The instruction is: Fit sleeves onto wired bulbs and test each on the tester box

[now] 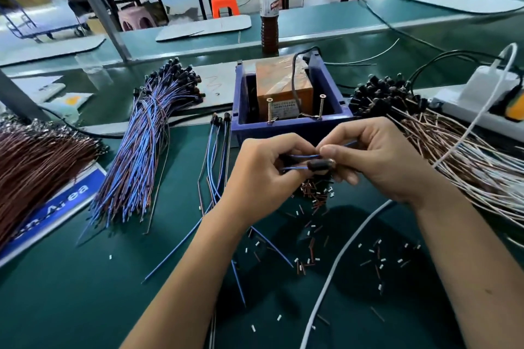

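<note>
My left hand (pixel 266 176) and my right hand (pixel 377 159) meet in front of the tester box (pixel 289 122), a blue tray with an orange block and two upright screws. Between them is a wired bulb (pixel 321 165) with a black holder and thin blue leads. The left fingers pinch the leads. My right thumb and forefinger pinch a blue lead just above the holder. Whether a sleeve sits on that lead is hidden by the fingertips. Loose brown and white sleeves (pixel 314 195) lie heaped on the green mat under the hands.
A blue-wired bulb bundle (pixel 141 150) lies left of the box, with a few single wired bulbs (pixel 218 156) beside it. A brown-and-white wired bundle (pixel 453 144) lies right, a dark brown one (pixel 37 167) far left. A power strip (pixel 470 96), a white cable (pixel 340 263) and a bottle (pixel 269 17) stand around.
</note>
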Tool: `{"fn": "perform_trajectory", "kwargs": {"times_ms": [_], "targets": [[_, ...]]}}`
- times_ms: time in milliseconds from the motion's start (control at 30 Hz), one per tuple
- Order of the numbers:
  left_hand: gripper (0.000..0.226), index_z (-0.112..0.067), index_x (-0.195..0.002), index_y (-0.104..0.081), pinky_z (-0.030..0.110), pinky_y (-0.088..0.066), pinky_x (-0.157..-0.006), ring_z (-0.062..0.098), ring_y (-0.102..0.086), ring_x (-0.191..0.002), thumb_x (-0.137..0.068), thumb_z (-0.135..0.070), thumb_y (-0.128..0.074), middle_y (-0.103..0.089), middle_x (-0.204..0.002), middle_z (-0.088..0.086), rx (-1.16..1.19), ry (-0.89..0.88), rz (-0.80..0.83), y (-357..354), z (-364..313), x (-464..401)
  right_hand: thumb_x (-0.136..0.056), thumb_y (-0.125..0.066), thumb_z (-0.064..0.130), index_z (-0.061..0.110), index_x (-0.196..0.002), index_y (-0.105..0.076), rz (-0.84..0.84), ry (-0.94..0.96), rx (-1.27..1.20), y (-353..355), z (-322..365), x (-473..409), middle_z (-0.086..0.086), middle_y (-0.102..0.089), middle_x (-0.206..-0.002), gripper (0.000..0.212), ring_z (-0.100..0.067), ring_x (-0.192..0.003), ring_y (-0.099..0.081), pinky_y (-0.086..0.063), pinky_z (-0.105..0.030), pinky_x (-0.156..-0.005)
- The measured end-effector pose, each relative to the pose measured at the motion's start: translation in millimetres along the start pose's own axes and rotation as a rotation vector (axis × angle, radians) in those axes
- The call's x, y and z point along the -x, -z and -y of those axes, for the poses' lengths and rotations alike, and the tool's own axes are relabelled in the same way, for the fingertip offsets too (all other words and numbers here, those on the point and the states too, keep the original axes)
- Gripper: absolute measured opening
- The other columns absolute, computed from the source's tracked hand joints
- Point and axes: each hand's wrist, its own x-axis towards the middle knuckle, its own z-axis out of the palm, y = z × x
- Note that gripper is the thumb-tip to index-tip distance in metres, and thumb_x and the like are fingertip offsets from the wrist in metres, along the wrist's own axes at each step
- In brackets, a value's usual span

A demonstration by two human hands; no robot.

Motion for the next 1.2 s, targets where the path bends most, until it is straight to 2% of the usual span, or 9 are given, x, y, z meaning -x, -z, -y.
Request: {"fn": "perform_trajectory", "kwargs": {"times_ms": [167,300,467,533,633,767,867,967,1200], "targets": [[0.020,-0.014,-0.083,-0.076,0.026,-0.050,-0.056,0.007,-0.067,-0.062,-0.084,0.005,-0.068,-0.073,-0.070,-0.007,-0.019,-0.005,-0.065,4.3,2.8,1.1,-0.086,-0.080,0.025,0.011,-0.092,-0.077,-0.114,0.010,-0.125,-10.8,-6.6,-0.1,-0.021,-0.076,-0.082,0.015,-0.016,-0.047,-0.056,-0.052,-0.023,-0.053],[0.019,-0.014,-0.083,-0.074,0.021,-0.042,-0.054,0.002,-0.058,-0.057,-0.087,0.004,-0.069,-0.073,-0.070,-0.007,-0.025,0.052,-0.111,5.1,2.6,2.4,-0.082,-0.083,0.024,0.013,-0.091,-0.079,-0.203,0.012,-0.219,-8.2,-9.1,3.6,-0.022,-0.077,-0.085,0.015,-0.015,-0.046,-0.058,-0.058,-0.027,-0.060],[0.016,-0.012,-0.095,-0.077,0.033,-0.060,-0.069,0.013,-0.074,-0.078,-0.088,0.001,-0.071,-0.076,-0.081,-0.004,0.012,0.036,-0.049,-2.7,-0.4,4.6,-0.088,-0.078,0.020,0.008,-0.093,-0.079,-0.217,0.064,-0.089,-18.1,-10.8,6.5,-0.018,-0.078,-0.081,0.012,-0.017,-0.046,-0.059,-0.052,-0.021,-0.052],[0.013,-0.009,-0.094,-0.077,0.026,-0.059,-0.071,0.010,-0.074,-0.076,-0.091,0.003,-0.073,-0.076,-0.078,-0.004,0.031,0.021,-0.063,-5.4,-0.9,4.5,-0.088,-0.078,0.021,0.006,-0.095,-0.079,-0.209,0.069,-0.068,-21.5,-11.1,6.1,-0.018,-0.078,-0.083,0.016,-0.021,-0.051,-0.061,-0.051,-0.021,-0.051],[0.010,-0.009,-0.091,-0.076,0.030,-0.060,-0.068,0.012,-0.073,-0.071,-0.093,0.001,-0.072,-0.074,-0.074,-0.004,0.079,0.037,-0.097,-5.8,0.3,3.7,-0.087,-0.079,0.019,0.008,-0.096,-0.080,-0.226,0.060,-0.070,-20.9,-11.7,5.9,-0.018,-0.078,-0.085,0.015,-0.032,-0.057,-0.061,-0.051,-0.024,-0.052],[0.011,-0.013,-0.088,-0.074,0.039,-0.057,-0.060,0.014,-0.069,-0.065,-0.096,-0.005,-0.071,-0.071,-0.070,-0.005,0.059,0.033,-0.106,-6.6,0.2,3.9,-0.086,-0.081,0.024,0.017,-0.094,-0.082,-0.224,0.087,-0.043,-20.3,-9.6,6.8,-0.014,-0.078,-0.082,0.011,-0.021,-0.055,-0.062,-0.052,-0.023,-0.052],[0.011,-0.016,-0.088,-0.074,0.048,-0.053,-0.057,0.019,-0.068,-0.064,-0.096,-0.009,-0.071,-0.071,-0.070,-0.003,0.077,0.052,-0.088,-5.0,2.7,3.2,-0.087,-0.081,0.027,0.019,-0.092,-0.082,-0.230,0.119,-0.035,-20.9,-9.4,6.4,-0.013,-0.077,-0.081,0.010,-0.021,-0.051,-0.060,-0.050,-0.023,-0.049],[0.012,-0.017,-0.088,-0.074,0.049,-0.052,-0.056,0.022,-0.067,-0.063,-0.096,-0.010,-0.071,-0.071,-0.070,-0.001,0.087,0.060,-0.069,-3.1,3.6,2.6,-0.087,-0.082,0.030,0.019,-0.089,-0.081,-0.249,0.128,-0.028,-22.3,-9.1,6.2,-0.014,-0.076,-0.080,0.011,-0.025,-0.048,-0.058,-0.047,-0.023,-0.045],[0.014,-0.017,-0.086,-0.074,0.049,-0.051,-0.055,0.022,-0.065,-0.061,-0.095,-0.007,-0.072,-0.070,-0.069,0.000,0.149,0.057,-0.048,-1.5,-0.2,1.2,-0.088,-0.080,0.027,0.019,-0.085,-0.079,-0.247,0.154,-0.046,-22.2,-7.3,8.2,-0.012,-0.073,-0.076,0.008,-0.015,-0.039,-0.051,-0.050,-0.027,-0.045]]}}
